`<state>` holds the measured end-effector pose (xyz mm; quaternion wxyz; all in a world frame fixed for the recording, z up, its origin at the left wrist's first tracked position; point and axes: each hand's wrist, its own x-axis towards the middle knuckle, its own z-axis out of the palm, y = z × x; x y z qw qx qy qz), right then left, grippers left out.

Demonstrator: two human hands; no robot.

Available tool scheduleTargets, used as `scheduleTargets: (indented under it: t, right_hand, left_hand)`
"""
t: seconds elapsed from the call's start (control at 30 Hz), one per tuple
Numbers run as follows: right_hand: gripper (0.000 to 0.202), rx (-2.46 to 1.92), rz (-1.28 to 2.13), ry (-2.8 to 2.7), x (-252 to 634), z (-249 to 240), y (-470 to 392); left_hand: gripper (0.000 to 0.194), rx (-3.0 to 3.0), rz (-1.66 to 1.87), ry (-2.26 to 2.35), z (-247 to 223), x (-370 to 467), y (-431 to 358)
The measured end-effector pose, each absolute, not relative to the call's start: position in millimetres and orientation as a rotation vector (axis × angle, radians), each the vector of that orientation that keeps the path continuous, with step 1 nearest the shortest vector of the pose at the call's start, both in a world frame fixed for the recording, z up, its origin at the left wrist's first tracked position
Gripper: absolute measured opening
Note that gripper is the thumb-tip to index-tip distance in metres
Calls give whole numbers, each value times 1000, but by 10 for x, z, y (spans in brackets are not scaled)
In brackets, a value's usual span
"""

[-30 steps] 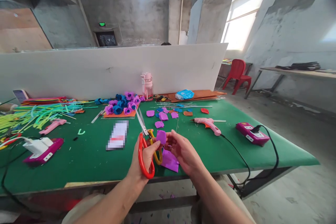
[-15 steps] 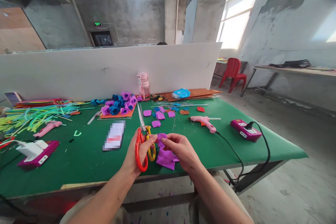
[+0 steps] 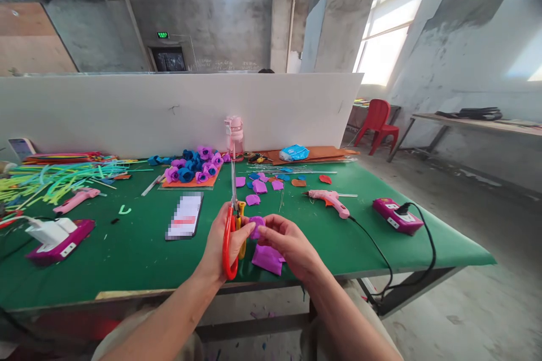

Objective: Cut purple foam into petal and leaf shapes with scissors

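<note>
The right hand (image 3: 292,240) has closed in; 1.0 s ago its fingers were spread beside the purple piece (image 3: 256,224), and now thumb and fingertips pinch its right edge, so 2 hands grip it instead of 1; the piece sits slightly lower between the fingers; in the left hand (image 3: 217,242), the scissors (image 3: 234,203) have swung from a leftward tilt to nearly upright, their 2 blades now seen almost in line; the red handle (image 3: 229,245) and yellow handle (image 3: 242,248) have turned nearly edge-on, their loops looking narrower.
</note>
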<state>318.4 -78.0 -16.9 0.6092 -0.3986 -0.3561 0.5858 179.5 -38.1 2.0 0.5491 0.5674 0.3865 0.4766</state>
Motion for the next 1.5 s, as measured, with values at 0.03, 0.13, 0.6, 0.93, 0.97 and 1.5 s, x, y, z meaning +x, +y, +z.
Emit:
scheduleTargets:
  t: [0.03,0.13,0.6,0.93,0.97,1.5]
  right_hand:
    - [30,-935,1345,-866,3177,-168,-787]
    - [27,-988,1329,-917,3175,-141,-806]
    - [21,-914,1166,-633,3268,-163,-760]
    - [18,-866,1113,-700,3419,-131,-764]
    - [18,-869,1115,-706,3430,-132,-766]
    - [19,-971,1133,-978,3481,-131,-814]
  left_hand:
    - [39,1348,1132,913,24,1797,-387]
    - [38,1355,1149,914,43,1803,-403]
    - [24,1921,722,938,36,1651,-361]
    - [15,2648,93,1089,301,1517,-508]
    - [17,2680,77,1086,300,1517,-504]
    - [29,2787,-14,1059,332,1487,-509]
